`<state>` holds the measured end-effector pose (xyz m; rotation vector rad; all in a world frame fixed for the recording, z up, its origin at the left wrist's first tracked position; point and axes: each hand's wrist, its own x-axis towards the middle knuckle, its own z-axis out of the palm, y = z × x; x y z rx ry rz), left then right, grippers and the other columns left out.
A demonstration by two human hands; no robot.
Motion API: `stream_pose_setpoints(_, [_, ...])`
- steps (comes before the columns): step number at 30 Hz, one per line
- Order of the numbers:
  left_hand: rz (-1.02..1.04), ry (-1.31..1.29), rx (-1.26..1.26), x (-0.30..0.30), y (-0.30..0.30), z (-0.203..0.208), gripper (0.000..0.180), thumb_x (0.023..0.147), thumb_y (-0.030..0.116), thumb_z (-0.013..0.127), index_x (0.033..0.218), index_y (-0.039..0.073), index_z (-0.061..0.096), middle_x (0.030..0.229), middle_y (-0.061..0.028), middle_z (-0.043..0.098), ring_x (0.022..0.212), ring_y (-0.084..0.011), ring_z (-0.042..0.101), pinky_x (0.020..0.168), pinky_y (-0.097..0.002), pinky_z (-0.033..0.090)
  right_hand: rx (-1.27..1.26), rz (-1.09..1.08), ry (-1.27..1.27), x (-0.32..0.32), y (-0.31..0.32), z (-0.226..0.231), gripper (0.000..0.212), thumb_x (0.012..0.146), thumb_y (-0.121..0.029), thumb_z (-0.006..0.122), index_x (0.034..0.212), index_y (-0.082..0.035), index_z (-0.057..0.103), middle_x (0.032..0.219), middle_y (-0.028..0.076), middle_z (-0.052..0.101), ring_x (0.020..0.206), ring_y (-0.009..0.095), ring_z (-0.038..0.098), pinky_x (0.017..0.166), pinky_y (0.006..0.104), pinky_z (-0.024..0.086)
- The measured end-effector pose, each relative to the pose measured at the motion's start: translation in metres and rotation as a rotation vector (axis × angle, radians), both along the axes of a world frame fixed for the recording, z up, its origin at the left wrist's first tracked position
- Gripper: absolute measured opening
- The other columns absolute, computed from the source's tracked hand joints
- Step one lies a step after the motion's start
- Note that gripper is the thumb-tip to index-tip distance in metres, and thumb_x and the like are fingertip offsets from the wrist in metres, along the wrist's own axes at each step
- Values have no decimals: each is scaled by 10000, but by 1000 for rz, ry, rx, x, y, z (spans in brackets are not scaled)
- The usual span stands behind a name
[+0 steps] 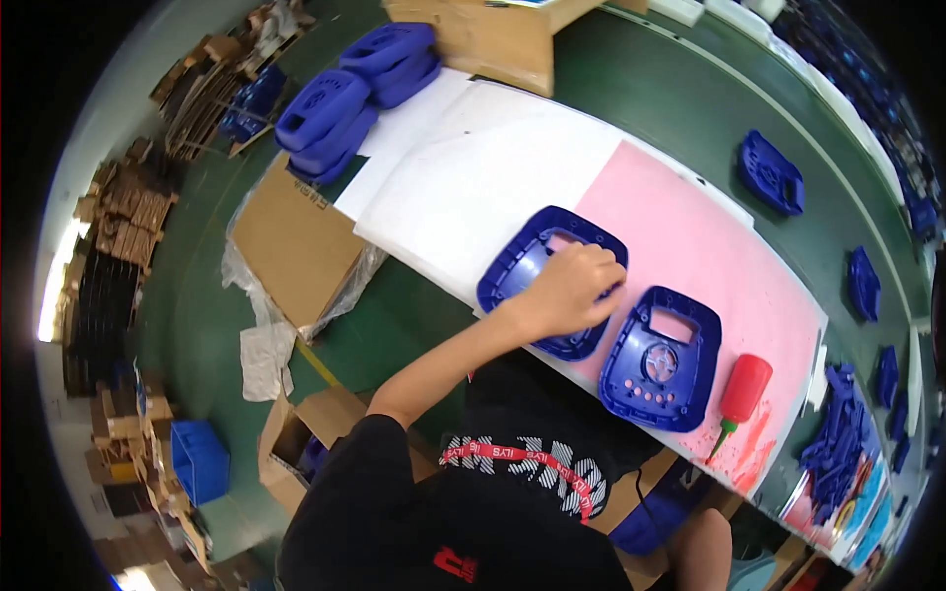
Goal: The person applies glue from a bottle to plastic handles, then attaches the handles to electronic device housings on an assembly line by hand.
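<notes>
Far left in the frame, brown cartons [126, 212] are piled, blurred and bent by the rim. A blue bin [200, 463] sits at lower left; to its right, an open cardboard box [281, 458] shows only a little of its blue contents. At upper left, stacked blue shells [323, 108] partly cover one another.

At the centre, the left hand [574, 286] is over a blue shell [507, 266], fingers curled; whether they grip anything I cannot tell, as the hand blocks the view. Just right of it, a second shell [688, 379] lies uncovered on the pink surface [690, 236].

At lower right only part of the right arm [702, 552] shows; its hand is out of sight, its state unknown. A red bottle [746, 389] lies beyond, then jumbled blue parts [836, 433], hard to separate.
</notes>
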<state>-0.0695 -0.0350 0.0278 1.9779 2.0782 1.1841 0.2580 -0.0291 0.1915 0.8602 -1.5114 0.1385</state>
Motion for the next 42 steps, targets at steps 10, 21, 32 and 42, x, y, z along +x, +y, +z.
stream_pose_setpoints(10, [173,-63,-64,39,4,-16,179,809,171,652,859,2,626,781,-149,590,763,-328,613,672,-430,494,-56,181,-31,-26,20,-29,88,744,25,614,793,-18,673,748,87,655,639,177,649,494,318,474])
stream_pose_setpoints(21, [225,-77,-231,48,4,-16,319,833,284,684,995,12,647,833,-157,566,749,-332,633,621,-422,511,-67,36,-149,6,20,-40,77,742,-3,620,799,-34,661,756,82,651,619,185,639,481,325,463])
stream_pose_setpoints(32, [237,-118,-244,53,10,-27,231,843,222,663,834,-7,695,837,-138,515,729,-293,613,602,-408,497,-122,69,-175,5,30,-72,73,740,-31,625,806,-50,650,765,78,647,600,194,630,468,333,453])
stream_pose_setpoints(42, [227,-146,-227,55,13,-30,225,867,208,638,827,-8,687,842,-141,513,728,-309,604,613,-420,490,-167,119,-222,-1,29,-96,74,739,-57,630,812,-65,640,772,74,644,583,202,621,456,340,444])
